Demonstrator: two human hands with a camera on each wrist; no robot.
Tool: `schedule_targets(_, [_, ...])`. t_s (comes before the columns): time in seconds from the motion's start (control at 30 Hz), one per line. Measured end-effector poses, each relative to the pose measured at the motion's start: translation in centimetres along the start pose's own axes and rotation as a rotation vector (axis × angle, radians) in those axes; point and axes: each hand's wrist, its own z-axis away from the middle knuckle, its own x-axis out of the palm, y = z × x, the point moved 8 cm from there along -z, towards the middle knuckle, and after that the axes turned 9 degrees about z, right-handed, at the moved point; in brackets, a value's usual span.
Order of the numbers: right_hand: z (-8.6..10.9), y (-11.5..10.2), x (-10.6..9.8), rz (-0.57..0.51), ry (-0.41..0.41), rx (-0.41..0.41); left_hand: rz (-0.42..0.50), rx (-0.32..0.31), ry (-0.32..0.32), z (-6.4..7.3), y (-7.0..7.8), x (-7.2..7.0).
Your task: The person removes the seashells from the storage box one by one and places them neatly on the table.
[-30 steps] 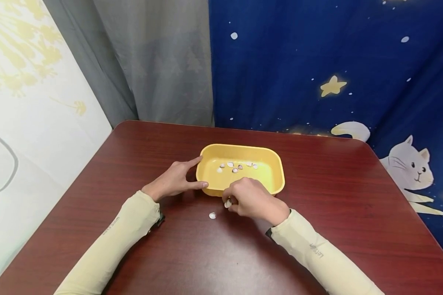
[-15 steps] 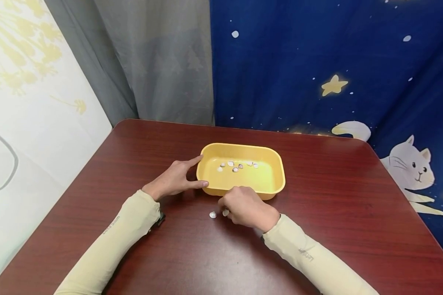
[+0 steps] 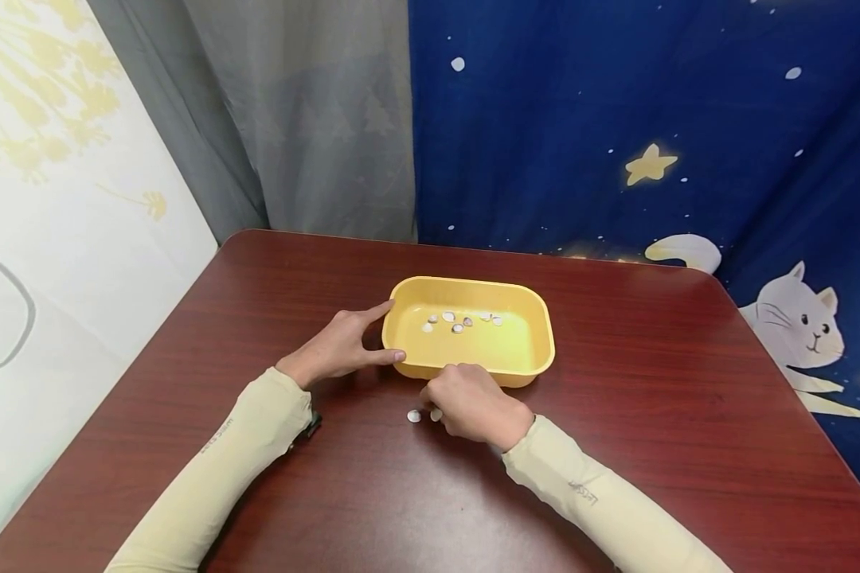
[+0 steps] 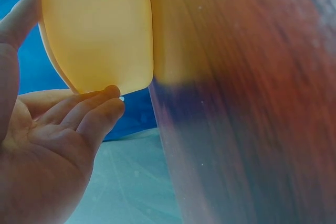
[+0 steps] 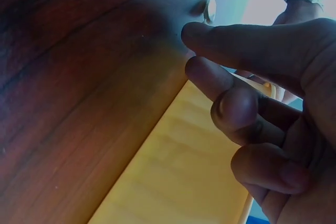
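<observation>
A yellow plastic tray holds several small pale seashells on its bottom. My left hand rests against the tray's left end, its thumb and index finger straight and spread along the rim. In front of the tray, my right hand is low over the table with curled fingers, pinching a white seashell near its thumb and index tips. That shell is mostly hidden by the hand in the right wrist view. Just to its left, a second shell lies on the table.
Dark red wood-grain table under everything, with rounded far corners. Behind it hang a grey curtain and a blue curtain with stars and a cat. A pale patterned panel stands at the left.
My right hand has moved down and slightly left from the tray's near rim, the shell shifting along with it toward the loose shell. The left hand and tray stay in place.
</observation>
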Motion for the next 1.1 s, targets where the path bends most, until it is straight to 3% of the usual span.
schedule_targets(0.57, [-0.16, 0.09, 0.39, 0.018, 0.008, 0.012, -0.002, -0.003, -0.001, -0.34, 0.19, -0.11])
schedule_targets(0.83, [-0.05, 0.04, 0.56, 0.043, 0.008, 0.019, 0.014, -0.042, -0.019, -0.15, -0.32, 0.16])
schedule_targets(1.1, [0.04, 0.20, 0.40, -0.001, -0.005, 0.014, 0.009, -0.034, -0.016, -0.20, -0.37, 0.15])
